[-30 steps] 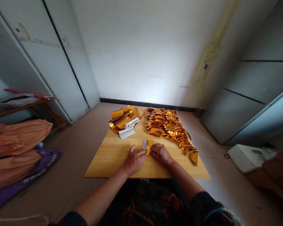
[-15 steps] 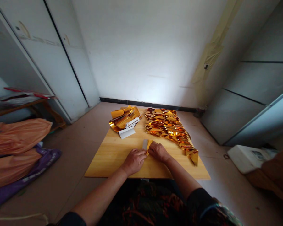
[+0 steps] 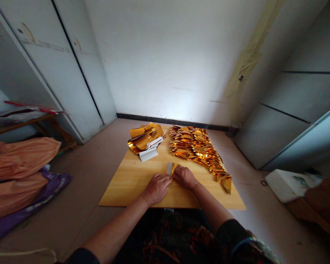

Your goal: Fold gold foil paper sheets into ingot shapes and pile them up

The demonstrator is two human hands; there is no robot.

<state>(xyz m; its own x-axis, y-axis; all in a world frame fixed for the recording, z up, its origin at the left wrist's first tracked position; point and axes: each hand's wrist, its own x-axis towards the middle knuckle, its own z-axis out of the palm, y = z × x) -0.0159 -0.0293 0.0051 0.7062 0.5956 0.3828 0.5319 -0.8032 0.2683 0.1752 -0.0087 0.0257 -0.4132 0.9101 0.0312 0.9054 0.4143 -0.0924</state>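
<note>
A small sheet of gold foil paper (image 3: pixel 169 168), white on one face, lies on the wooden board (image 3: pixel 126 187) between my hands. The closed fingers of my left hand (image 3: pixel 157 187) press on its left, near edge. My right hand (image 3: pixel 184 176) pinches the gold side at the right; its fingertips are partly hidden. Beyond my left hand is a loose heap of gold sheets (image 3: pixel 145 141), with some white-backed pieces on its near side. Rows of folded gold foil pieces (image 3: pixel 192 145) cover the board's far right and trail toward me.
A white wall (image 3: pixel 167 66) rises behind the board. Pale cabinets (image 3: pixel 57 66) stand at the left and a grey cabinet (image 3: pixel 286 121) at the right. Orange and purple bags (image 3: pixel 22 157) lie on the left floor, and a white foam box (image 3: pixel 287 183) sits at the right.
My right hand has shifted slightly over the gold part of the sheet, so less gold shows. My left hand stays in place.
</note>
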